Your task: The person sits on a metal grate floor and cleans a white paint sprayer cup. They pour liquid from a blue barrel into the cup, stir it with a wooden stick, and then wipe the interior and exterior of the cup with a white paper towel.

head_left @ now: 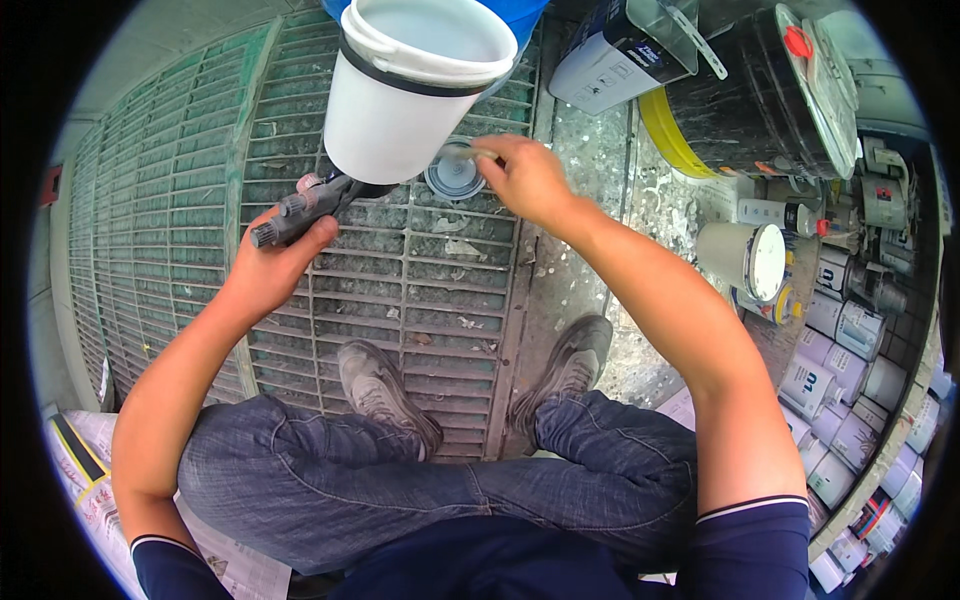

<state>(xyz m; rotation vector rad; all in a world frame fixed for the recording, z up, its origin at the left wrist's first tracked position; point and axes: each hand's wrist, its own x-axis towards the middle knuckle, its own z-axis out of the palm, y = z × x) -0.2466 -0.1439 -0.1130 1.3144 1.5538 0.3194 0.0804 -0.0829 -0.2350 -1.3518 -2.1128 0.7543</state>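
My left hand (pixel 285 255) is closed around the handle of a dark grey spray gun (pixel 315 205) with ridged knobs at its rear. The gun's front end is partly hidden under a white bucket (pixel 395 125) with a black band below its rim. My right hand (pixel 525 175) pinches a thin, pale, stick-like tool (pixel 465 152), whose tip blurs over a round grey lid-like piece (pixel 456 178). That piece sits just right of the bucket's base, above the floor grating. Whether it is joined to the gun, I cannot tell.
Metal grating (pixel 360 260) covers the floor before me, with a paint-spotted strip (pixel 580 190) alongside. A blue drum (pixel 520 12) stands behind the bucket. On the right are a rectangular can (pixel 610 70), a black-and-yellow drum (pixel 740 100), an off-white tub (pixel 730 255) and shelved cans (pixel 805 385).
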